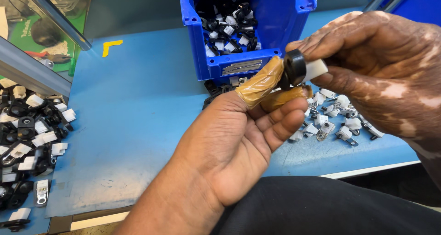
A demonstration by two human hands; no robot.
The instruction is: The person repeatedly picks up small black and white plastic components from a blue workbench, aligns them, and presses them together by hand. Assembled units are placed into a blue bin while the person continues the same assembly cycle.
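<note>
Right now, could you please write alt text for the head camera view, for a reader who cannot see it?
Two bare hands hold a small black-and-white part between them; the left hand has tan tape on its thumb and forefinger, and the right hand grips from above. Behind stands a blue bin of similar parts, with more loose on the blue table.

You're at an assembly bench in a workshop or small factory: just beyond your grip stands a blue parts bin [280, 19] of black-and-white clips, more small white parts [337, 118] lie loose below it on the blue bench mat [138, 124], and a heap of clips [27, 138] sits far off to its left
</note>
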